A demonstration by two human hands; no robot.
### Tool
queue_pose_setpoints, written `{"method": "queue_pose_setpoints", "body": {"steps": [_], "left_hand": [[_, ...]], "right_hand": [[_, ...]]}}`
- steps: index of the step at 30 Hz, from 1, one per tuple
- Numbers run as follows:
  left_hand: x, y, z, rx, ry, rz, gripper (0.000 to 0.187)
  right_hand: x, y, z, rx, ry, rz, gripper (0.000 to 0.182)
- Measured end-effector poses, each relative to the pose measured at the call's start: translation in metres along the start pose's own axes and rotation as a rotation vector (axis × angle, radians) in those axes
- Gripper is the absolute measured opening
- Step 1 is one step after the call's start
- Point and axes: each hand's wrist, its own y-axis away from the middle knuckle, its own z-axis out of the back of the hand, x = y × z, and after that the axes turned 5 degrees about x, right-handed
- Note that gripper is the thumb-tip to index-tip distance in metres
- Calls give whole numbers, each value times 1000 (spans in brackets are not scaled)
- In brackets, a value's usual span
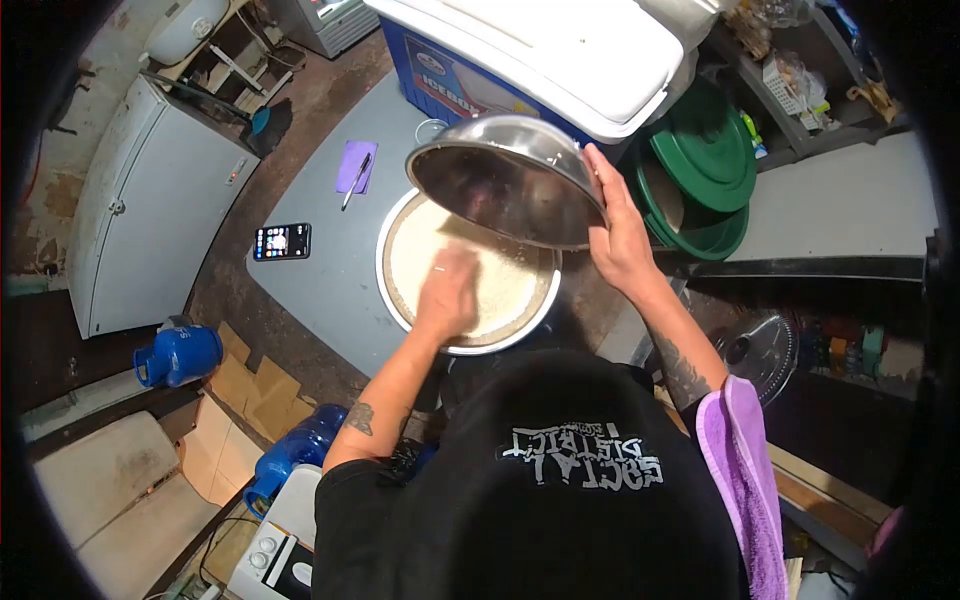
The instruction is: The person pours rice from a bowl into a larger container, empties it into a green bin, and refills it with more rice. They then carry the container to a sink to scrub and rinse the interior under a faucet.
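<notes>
A steel bowl (500,190) is tipped on its side over a round white-rimmed tub (383,268). My right hand (622,232) grips the bowl by its right edge, fingers along the outside. Pale cream-coloured, powdery or grainy stuff (505,295) fills the tub. My left hand (449,292) is at the tub's middle, over or in this stuff, and motion smears its fingers. What the left hand holds, if anything, does not show. The bowl covers the tub's far right part.
On the grey table (330,310) lie a phone (282,242), a purple paper (352,168) and a pen (356,182). A blue-and-white icebox (530,60) stands behind the bowl. Green lidded bins (705,150) are at right, blue gas cylinders (190,352) at left.
</notes>
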Motion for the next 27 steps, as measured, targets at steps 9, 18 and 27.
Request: {"method": "queue_pose_setpoints", "body": {"steps": [9, 18, 27], "left_hand": [[-5, -31, -47, 26, -258, 505, 77], [9, -20, -25, 488, -325, -61, 49], [-30, -77, 83, -251, -2, -297, 25]], "right_hand": [[3, 0, 5, -197, -139, 91, 73], [-8, 6, 7, -247, -186, 72, 68], [1, 9, -12, -2, -160, -55, 84]]}}
